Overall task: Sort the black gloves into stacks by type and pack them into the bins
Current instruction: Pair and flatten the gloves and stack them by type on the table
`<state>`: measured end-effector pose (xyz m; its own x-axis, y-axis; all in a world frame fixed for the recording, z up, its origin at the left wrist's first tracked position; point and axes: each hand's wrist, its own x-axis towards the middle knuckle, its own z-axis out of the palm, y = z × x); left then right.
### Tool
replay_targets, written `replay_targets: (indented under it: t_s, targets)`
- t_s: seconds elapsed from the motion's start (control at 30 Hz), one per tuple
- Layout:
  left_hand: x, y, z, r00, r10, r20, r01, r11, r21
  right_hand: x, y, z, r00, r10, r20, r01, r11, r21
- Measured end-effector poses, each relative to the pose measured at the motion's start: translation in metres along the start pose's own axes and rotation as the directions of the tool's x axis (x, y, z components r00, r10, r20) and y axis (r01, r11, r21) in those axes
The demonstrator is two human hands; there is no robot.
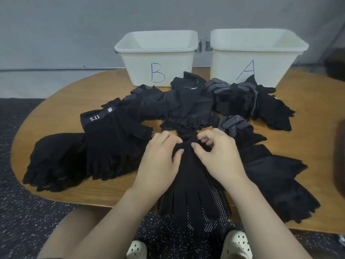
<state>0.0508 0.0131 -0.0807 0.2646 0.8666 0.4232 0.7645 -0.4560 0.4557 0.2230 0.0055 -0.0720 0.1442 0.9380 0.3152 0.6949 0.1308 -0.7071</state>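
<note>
Black gloves lie spread over a round wooden table (61, 101). A long-fingered black glove (194, 186) lies at the front centre on top of dotted gloves (217, 202), its fingers over the table's near edge. My left hand (161, 156) and my right hand (217, 152) both pinch its cuff end. A stack of fingerless gloves marked "5.11" (112, 139) sits at the left. A loose mixed heap (183, 107) fills the middle. More fingerless gloves (276, 182) lie at the right. Two white bins stand at the back: B (158, 57) and A (255, 55).
A knit glove pile (54, 161) lies at the far left edge. Dotted gloves (235, 124) and dark gloves (274, 109) sit in front of bin A. Both bins look empty inside. A grey wall stands behind the table. Speckled dark floor surrounds the table.
</note>
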Motion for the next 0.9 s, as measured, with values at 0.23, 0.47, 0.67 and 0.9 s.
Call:
replay_targets:
  t_s: [0.23,0.47,0.67,0.9]
  targets:
    - [0.0,0.0,0.0,0.999,-0.034,0.024,0.035,0.997,-0.071,0.002,0.004,0.002,0.997,-0.073,-0.001,0.073,0.997,0.024]
    - [0.0,0.004,-0.008,0.993,0.025,-0.112,-0.034,0.996,-0.077,-0.007,-0.003,-0.008,0.983,-0.184,0.014,0.181,0.977,0.109]
    - [-0.001,0.012,-0.024,0.989,-0.144,0.022,0.133,0.83,-0.541,-0.016,-0.008,-0.019,0.995,-0.087,0.053,0.062,0.93,0.363]
    - [0.005,0.012,-0.022,0.983,-0.164,0.084,0.18,0.771,-0.611,-0.022,-0.008,-0.022,0.993,0.002,0.116,-0.039,0.946,0.321]
